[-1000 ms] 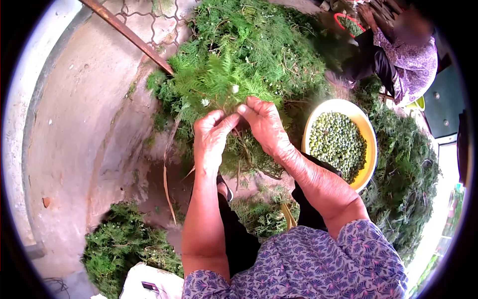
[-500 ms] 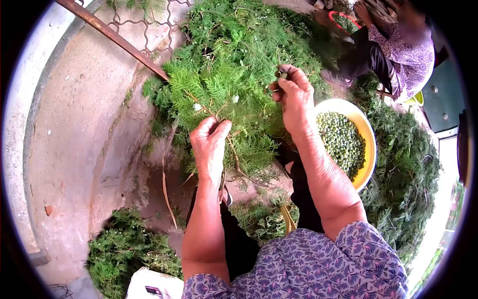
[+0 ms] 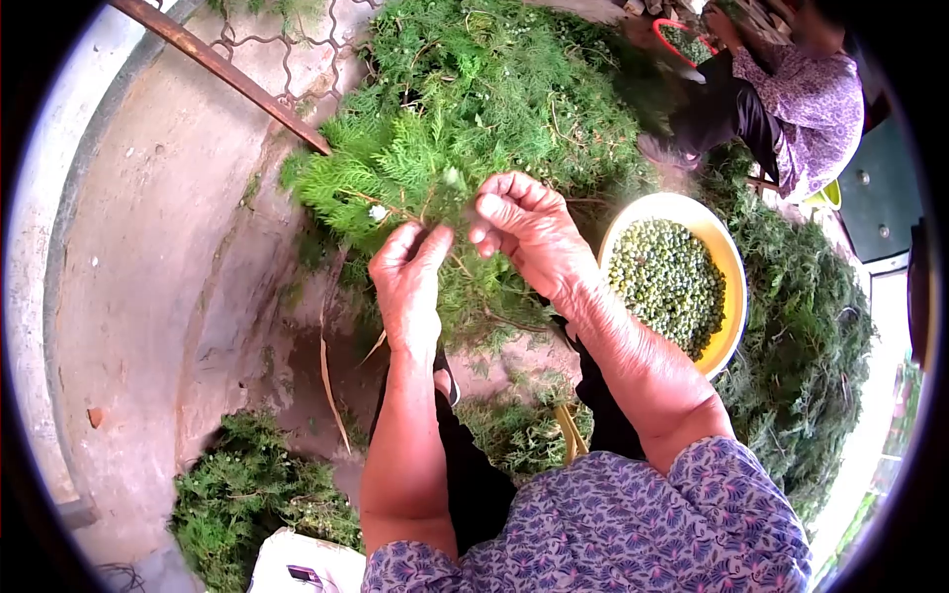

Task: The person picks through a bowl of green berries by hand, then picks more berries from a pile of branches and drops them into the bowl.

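Green conifer sprig (image 3: 351, 188), head view: left of yellow basin (image 3: 734, 296); gripped by left hand (image 3: 405, 287). Right hand (image 3: 534, 232): between sprig and basin, fingers curled, contents cannot be told. Handling, judged: steady the stem close to the pale cone (image 3: 378, 212).

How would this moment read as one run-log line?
left hand: pinching sprig | right hand: close by, contents unclear | basin: green cones inside, to the right | greenery: heaped ahead
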`<action>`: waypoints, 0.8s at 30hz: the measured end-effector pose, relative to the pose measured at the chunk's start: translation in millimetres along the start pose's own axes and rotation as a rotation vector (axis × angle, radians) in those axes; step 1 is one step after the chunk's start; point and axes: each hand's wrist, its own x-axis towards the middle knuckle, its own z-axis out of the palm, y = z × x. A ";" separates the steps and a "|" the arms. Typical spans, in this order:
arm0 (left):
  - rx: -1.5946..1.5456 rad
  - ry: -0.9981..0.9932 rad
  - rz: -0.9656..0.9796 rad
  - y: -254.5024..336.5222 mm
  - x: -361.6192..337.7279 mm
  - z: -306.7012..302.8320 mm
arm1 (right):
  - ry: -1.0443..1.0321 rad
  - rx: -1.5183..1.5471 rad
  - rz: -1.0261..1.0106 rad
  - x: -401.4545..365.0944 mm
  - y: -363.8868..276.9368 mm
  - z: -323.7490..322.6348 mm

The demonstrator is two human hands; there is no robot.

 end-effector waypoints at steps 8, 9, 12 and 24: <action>-0.161 0.013 -0.044 7.1 -0.3 3.3 | -0.039 -0.451 -0.038 2.9 14.8 5.9; -0.187 0.040 -0.062 0.1 1.9 -0.7 | -0.074 -0.557 -0.064 2.5 13.4 7.4; -0.149 0.070 -0.182 13.6 0.8 3.9 | -0.111 -0.744 -0.105 1.2 12.7 9.1; 0.026 0.191 -0.011 -0.1 3.5 -3.5 | 0.178 -0.372 -0.161 3.8 -4.5 6.8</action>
